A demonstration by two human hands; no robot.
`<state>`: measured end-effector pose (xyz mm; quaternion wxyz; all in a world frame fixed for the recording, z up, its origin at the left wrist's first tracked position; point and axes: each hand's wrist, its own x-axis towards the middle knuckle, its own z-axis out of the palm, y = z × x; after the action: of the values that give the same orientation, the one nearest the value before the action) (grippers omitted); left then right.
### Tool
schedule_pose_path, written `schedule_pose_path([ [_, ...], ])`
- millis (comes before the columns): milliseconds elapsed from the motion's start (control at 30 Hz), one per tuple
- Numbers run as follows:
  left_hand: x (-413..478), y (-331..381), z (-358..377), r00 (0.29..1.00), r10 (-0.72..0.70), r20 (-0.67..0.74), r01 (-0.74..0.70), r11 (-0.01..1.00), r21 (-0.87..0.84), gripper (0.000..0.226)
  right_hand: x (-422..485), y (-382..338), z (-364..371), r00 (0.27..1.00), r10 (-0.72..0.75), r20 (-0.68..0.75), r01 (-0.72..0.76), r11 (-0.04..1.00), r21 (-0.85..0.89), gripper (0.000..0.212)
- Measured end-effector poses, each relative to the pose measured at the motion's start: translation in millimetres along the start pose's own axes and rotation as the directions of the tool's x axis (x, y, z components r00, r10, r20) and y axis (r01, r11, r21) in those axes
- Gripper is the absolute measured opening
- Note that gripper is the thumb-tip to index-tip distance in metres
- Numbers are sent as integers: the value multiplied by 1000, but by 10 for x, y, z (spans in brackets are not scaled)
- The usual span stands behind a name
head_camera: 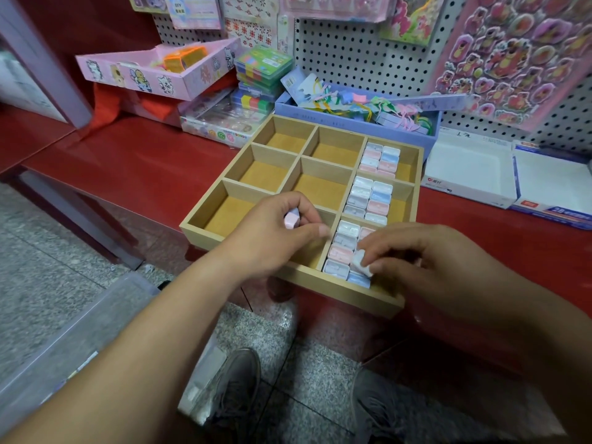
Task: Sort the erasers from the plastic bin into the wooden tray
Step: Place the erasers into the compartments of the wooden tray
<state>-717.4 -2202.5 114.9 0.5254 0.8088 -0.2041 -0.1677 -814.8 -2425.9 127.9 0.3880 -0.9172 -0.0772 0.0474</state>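
Wooden tray [339, 291], nine compartments in three rows of three, sits at the near edge of the red table [128, 165]. The three compartments down the tray's right side are packed flat, in two columns each, with white, pink and blue pieces: far-right erasers [379, 158], middle-right erasers [368, 198], near-right erasers [341, 251]. The other six compartments show bare wood floors.

Left hand [272, 238] is above the near row, over the divider between the left and middle compartments. Its fingers are curled round a pink eraser [292, 219] and its thumb is stretched out to the right.

Right hand [426, 261] is over the near-right compartment. Thumb and fingertips pinch a white eraser [362, 262], which is tilted and either touches or lies just above the pieces packed there; contact cannot be confirmed from this angle.

Clear plastic bin [73, 334] stands on the stone floor at lower left, below table level.

Just behind the tray, toward the table's back edge, is a lilac box [352, 118] of mixed stationery. Open white cardboard boxes [464, 190] lie toward the right end. Pegboard [368, 59] behind them carries sticker sheets.
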Motion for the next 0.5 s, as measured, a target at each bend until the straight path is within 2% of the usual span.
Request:
schedule_pose_path([
  [133,2,-17,1,999,24,32,-26,998,51,14,30,39,-35,997,-27,78,29,999,-35,15],
  [267,27,-61,29,999,29,22,-29,1000,-2,18,52,69,-24,993,-10,114,19,996,-82,18],
  [400,49,-77,58,999,48,3,-48,999,21,6,64,63,18,993,-7,119,28,984,-176,17],
  [500,48,-66,36,999,44,7,-44,998,48,22,63,31,48,995,6,104,19,972,-234,14],
])
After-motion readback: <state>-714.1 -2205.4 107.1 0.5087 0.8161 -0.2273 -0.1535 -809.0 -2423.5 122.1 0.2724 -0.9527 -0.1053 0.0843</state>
